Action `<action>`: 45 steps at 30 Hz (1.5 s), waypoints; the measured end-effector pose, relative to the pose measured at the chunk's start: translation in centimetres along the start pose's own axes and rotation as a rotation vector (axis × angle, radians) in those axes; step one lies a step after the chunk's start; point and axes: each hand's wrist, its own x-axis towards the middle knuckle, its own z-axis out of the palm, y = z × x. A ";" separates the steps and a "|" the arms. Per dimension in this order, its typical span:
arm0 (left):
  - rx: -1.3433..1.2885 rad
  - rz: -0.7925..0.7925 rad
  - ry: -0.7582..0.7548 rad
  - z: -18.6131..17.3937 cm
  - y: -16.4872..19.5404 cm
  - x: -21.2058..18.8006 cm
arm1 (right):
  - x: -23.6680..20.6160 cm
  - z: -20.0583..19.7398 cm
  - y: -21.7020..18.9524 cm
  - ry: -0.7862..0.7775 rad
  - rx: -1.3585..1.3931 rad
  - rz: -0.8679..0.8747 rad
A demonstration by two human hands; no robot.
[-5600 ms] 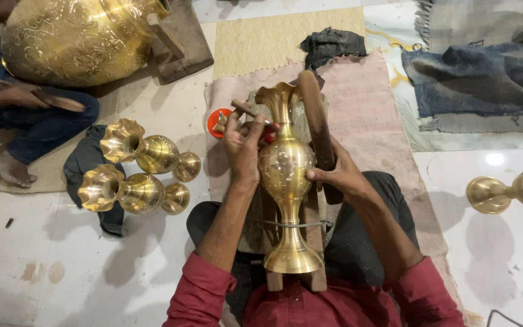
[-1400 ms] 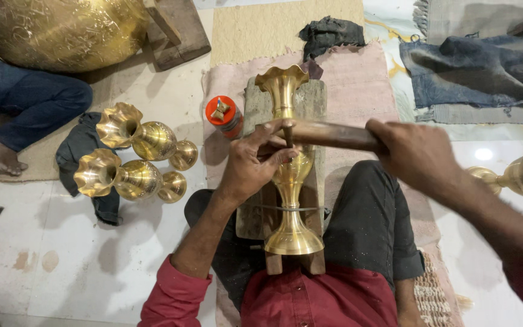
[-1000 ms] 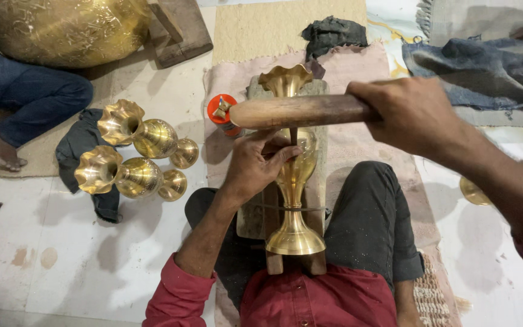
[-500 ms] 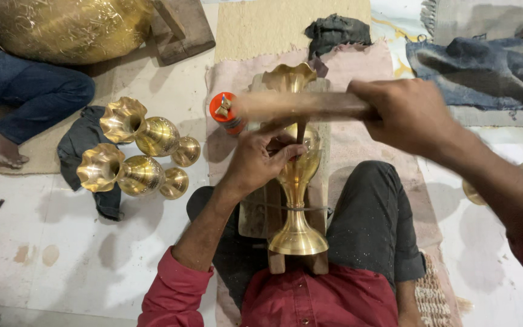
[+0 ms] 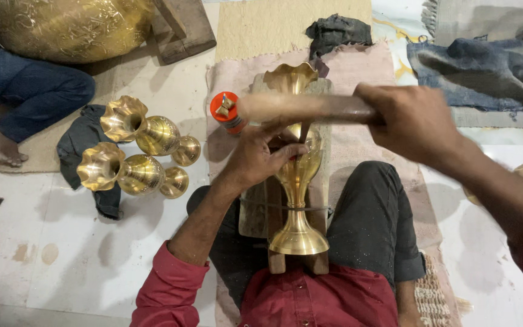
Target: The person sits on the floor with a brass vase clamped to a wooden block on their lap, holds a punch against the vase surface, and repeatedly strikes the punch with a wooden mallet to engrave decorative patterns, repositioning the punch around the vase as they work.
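- A brass vase [image 5: 296, 181] lies lengthwise on a wooden block [image 5: 255, 209] across the person's lap.
- The left hand [image 5: 255, 158] pinches a thin chisel [image 5: 301, 136] against the vase body.
- The right hand [image 5: 416, 124] has its fingers wrapped around a wooden mallet [image 5: 304, 108], blurred, just above the chisel.
- Two more brass vases [image 5: 137, 151] lie on the floor to the left.

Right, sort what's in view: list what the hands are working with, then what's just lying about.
In use:
- brass vase on the wooden block
- thin punch in the left hand
- wooden mallet in the right hand

Lying about:
- two spare vases on the floor
- big brass pot
- orange-capped bottle
- dark rag
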 end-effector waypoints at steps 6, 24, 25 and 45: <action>-0.115 -0.044 -0.022 -0.2 0.2 0.0 | 0.0 0.5 0.5 0.050 0.083 0.027; 0.087 -0.115 -0.110 -1.0 0.1 0.9 | -1.3 0.8 0.8 0.111 -0.184 -0.058; -0.020 -0.096 -0.103 -1.0 0.1 0.7 | -1.5 0.8 0.8 0.114 0.069 0.015; -0.294 -0.056 0.011 -1.7 -1.4 0.1 | -7.5 3.8 0.4 -0.085 -0.106 0.142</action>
